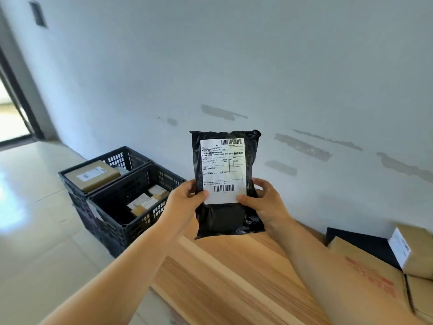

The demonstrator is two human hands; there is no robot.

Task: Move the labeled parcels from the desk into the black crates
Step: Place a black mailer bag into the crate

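Parcel in hand: I see a black poly mailer (pixel 228 184) held upright above the desk (pixel 234 277), its white shipping label (pixel 222 170) facing me, barcodes at the label's top and bottom.
Left hand: my left hand (pixel 185 198) grips the mailer's left edge, thumb pressed on the label's lower left corner, fingers curled behind.
Right hand: my right hand (pixel 264 200) grips the right edge the same way, thumb on the label's lower right corner.
Near crate: a black crate (pixel 112 207) on the floor just left of the desk holds several small labeled boxes (pixel 146 200).
Far crate: a second black crate (pixel 121 156), touching the first on its far side, carries a flat brown labeled box (pixel 92 174).
Desk, right side: I see a cardboard box with red print (pixel 365 273), a small labeled carton (pixel 407 249) and a dark flat item (pixel 360 242) beside it.
Floor: pale tiles (pixel 35 231), glare at left.
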